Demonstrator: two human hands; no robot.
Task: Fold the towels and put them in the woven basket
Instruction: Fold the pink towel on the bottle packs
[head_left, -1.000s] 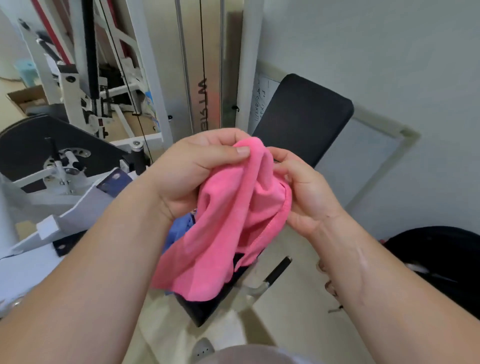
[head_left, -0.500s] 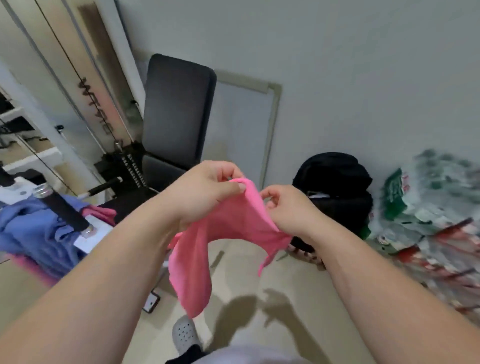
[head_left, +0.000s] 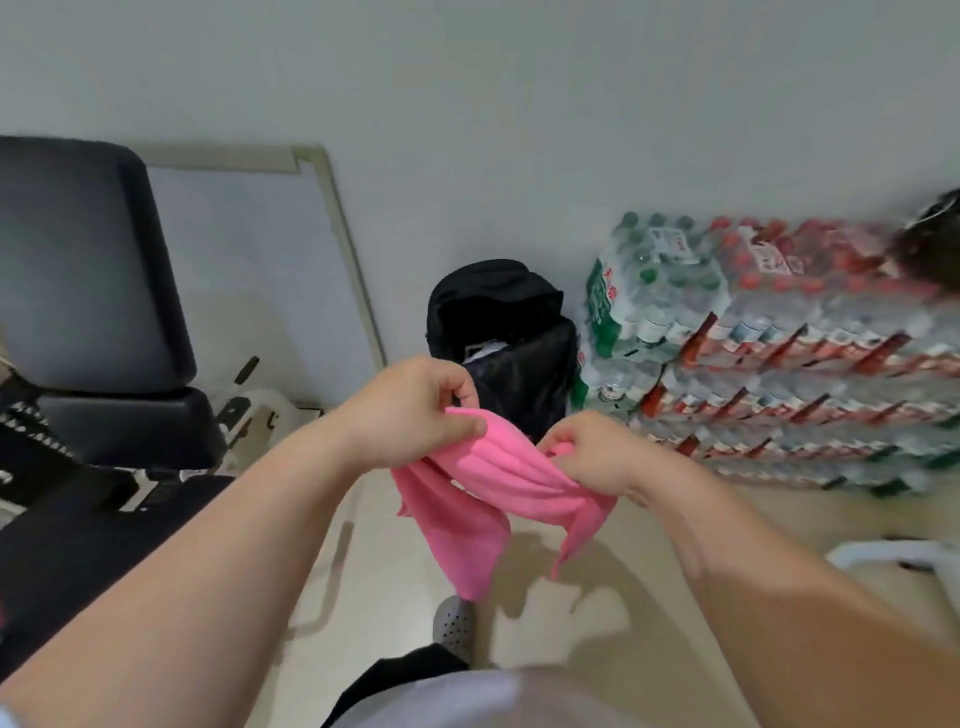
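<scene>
From the head view I had both hands raised in front of the body, above the floor (head_left: 363, 561), with the towel (head_left: 493, 467) strung between them in the air. My left hand (head_left: 410, 410) pinched the towel's upper edge, the thumb pressed against the curled forefinger with the pink cloth caught between them and the other fingers folded in behind. My right hand (head_left: 597, 452) sat a little lower and just beside it, knuckles up, its fingers curled down round a bunched stretch of the cloth; how far the fingertips closed underneath I could not tell, since the back of the hand covered them. Between the two grips the towel ran in loose lengthwise ridges. One longer end hung down below the left hand and reached toward a grey perforated shoe (head_left: 453, 618) on the floor, though it hung clear of it; a shorter, narrower end dropped below the right wrist. The towel touched nothing but the hands. Past the hands a black bag (head_left: 498, 312) stood against the wall (head_left: 519, 104), its top open, and right beside it, on the right, wrapped packs of bottles (head_left: 779, 338) were stacked in rows, green caps nearest the bag and red caps further along. On the left stood a black padded bench (head_left: 88, 260), with a framed board (head_left: 249, 249) leaning on the wall behind it.
</scene>
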